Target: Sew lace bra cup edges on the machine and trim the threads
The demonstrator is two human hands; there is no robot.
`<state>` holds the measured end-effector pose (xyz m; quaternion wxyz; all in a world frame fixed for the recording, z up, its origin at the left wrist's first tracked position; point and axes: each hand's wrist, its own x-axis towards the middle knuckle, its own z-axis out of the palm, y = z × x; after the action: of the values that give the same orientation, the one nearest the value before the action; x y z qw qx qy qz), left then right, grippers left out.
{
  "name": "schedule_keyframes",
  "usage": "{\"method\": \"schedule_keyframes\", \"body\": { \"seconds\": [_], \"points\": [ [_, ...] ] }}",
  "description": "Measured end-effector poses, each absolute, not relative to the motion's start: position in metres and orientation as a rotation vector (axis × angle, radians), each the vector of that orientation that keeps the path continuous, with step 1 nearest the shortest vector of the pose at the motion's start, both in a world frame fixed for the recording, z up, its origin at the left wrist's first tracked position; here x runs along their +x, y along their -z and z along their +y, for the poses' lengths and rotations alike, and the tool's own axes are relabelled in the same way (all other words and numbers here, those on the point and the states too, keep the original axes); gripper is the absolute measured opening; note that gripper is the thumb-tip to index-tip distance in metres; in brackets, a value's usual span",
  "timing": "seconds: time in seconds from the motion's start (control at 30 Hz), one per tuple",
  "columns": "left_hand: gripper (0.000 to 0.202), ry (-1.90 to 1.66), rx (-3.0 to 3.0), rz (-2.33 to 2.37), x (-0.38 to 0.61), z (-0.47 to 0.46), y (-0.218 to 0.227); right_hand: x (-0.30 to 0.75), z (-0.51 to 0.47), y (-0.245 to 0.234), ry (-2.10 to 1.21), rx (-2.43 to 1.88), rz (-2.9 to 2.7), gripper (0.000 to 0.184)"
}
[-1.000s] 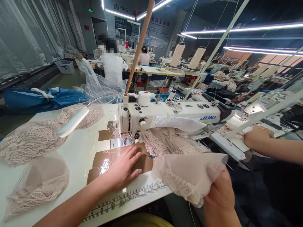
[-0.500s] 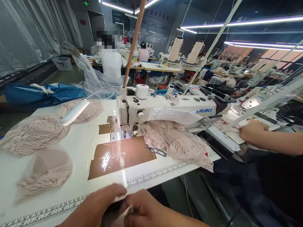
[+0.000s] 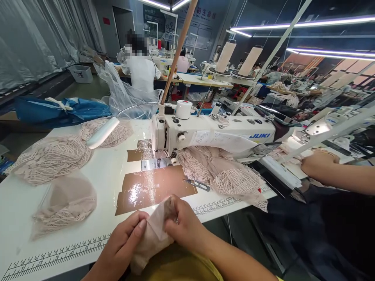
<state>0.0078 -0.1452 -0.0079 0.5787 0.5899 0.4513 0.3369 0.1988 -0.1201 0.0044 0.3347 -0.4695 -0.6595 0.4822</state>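
Between my two hands, over the front edge of the sewing table (image 3: 108, 257), is a piece of thin beige fabric (image 3: 155, 234). My left hand (image 3: 125, 242) pinches its left side between thumb and fingers. At the upper right of the cloth, my right hand (image 3: 184, 222) has its fingers closed on the edge. Beyond them stands a white sewing machine (image 3: 213, 132), its needle area over a metal plate (image 3: 152, 164). Thread snips (image 3: 197, 184) lie right of the brown patch (image 3: 158, 185) on the table. Beige lace fabric (image 3: 234, 181) is bunched under the machine arm.
Piles of beige lace pieces (image 3: 52, 160) lie on the table's left, with a single sheer lace piece (image 3: 68, 203) nearer me. A lamp (image 3: 102, 132) reaches over them. A co-worker's arm (image 3: 340, 168) is at the right. A pole (image 3: 178, 50) rises behind the machine head.
Both hands have come up from the lower edge of the view, bringing the beige fabric into plain sight. The camera view has shifted slightly, so the table appears further right.
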Motion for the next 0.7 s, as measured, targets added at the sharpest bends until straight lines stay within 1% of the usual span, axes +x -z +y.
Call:
{"method": "schedule_keyframes", "body": {
  "seconds": [0.07,0.17,0.2,0.23,0.27,0.3,0.4,0.43,0.5,0.57,0.63,0.7],
  "points": [
    [0.029,-0.884,1.390,1.114,0.010,-0.145,0.010,0.200,-0.115,0.001,-1.243,-1.156,-1.662,0.016],
    [0.024,-1.142,1.488,1.262,0.015,-0.150,0.012,0.197,-0.111,0.005,-1.237,-1.083,-1.561,0.017],
    [0.026,-1.226,1.548,1.306,0.018,-0.152,0.013,0.195,-0.110,0.005,-1.225,-1.091,-1.539,0.020],
    [0.033,-1.276,1.620,1.331,0.021,-0.154,0.014,0.192,-0.110,0.004,-1.217,-1.105,-1.525,0.023],
    [0.040,-1.286,1.694,1.329,0.024,-0.154,0.015,0.189,-0.110,0.002,-1.209,-1.117,-1.523,0.026],
    [0.040,-1.259,1.743,1.311,0.028,-0.153,0.016,0.185,-0.111,0.001,-1.205,-1.122,-1.535,0.031],
    [0.027,-1.153,1.616,1.274,0.034,-0.144,0.019,0.181,-0.111,-0.001,-1.168,-1.111,-1.634,0.041],
    [0.029,-1.151,1.491,1.279,0.034,-0.140,0.019,0.182,-0.111,0.001,-1.149,-1.114,-1.687,0.042],
    [0.036,-1.187,1.221,1.307,0.031,-0.132,0.017,0.190,-0.107,0.008,-1.136,-1.132,-1.806,0.042],
    [0.038,-1.238,1.051,1.313,0.026,-0.127,0.014,0.204,-0.102,0.015,-1.148,-1.184,-1.867,0.039],
    [0.036,-1.280,1.041,1.292,0.020,-0.124,0.012,0.219,-0.097,0.018,-1.202,-1.250,-1.748,0.033],
    [0.032,-1.308,1.183,1.244,0.017,-0.123,0.014,0.227,-0.092,0.013,-1.357,-1.188,-1.510,0.029]
  ]
}}
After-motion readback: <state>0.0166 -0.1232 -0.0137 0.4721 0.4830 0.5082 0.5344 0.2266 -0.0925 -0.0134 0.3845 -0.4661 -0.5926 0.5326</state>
